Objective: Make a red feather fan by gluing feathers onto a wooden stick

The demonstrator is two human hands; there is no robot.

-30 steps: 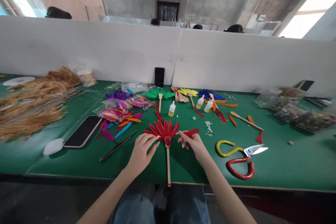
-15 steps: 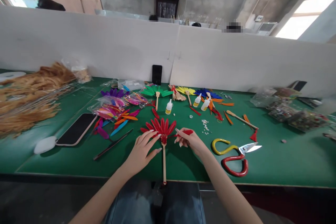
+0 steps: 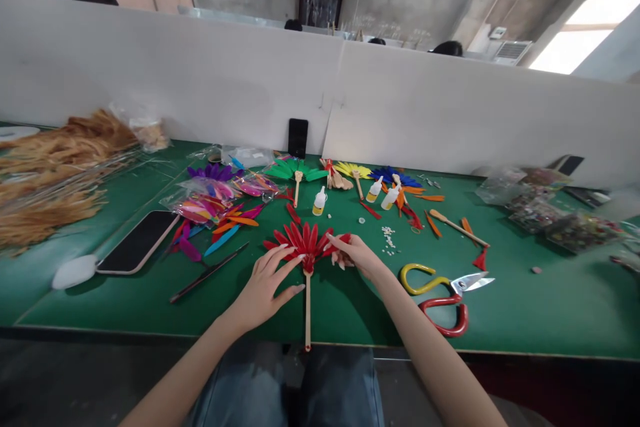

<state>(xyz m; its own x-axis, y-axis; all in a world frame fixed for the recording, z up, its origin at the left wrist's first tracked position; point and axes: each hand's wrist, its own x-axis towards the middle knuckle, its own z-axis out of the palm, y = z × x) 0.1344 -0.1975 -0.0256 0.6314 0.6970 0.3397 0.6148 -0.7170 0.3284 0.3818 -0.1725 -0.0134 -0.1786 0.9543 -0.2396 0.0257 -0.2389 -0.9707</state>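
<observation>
A red feather fan (image 3: 303, 240) with a pale wooden handle (image 3: 308, 310) lies near the table's front edge, the handle pointing towards me. My left hand (image 3: 273, 280) rests with spread fingertips on the fan's left side and lower feathers, gripping nothing. At the fan's right side, my right hand (image 3: 353, 255) pinches a red feather (image 3: 343, 240) between thumb and fingers. The feather's inner end is close to the fan; whether it touches is hard to tell. A single red feather (image 3: 293, 213) lies just behind the fan.
Scissors (image 3: 445, 297) lie to the right, small white beads (image 3: 388, 240) and glue bottles (image 3: 320, 201) beyond the fan. Loose and bagged coloured feathers (image 3: 215, 207), a pen (image 3: 210, 272) and a phone (image 3: 137, 243) are left. Green (image 3: 297, 177), yellow and blue fans lie further back.
My right hand has brought the red feather in towards the fan's right side. My left hand stays on the fan. The whole view has shifted slightly.
</observation>
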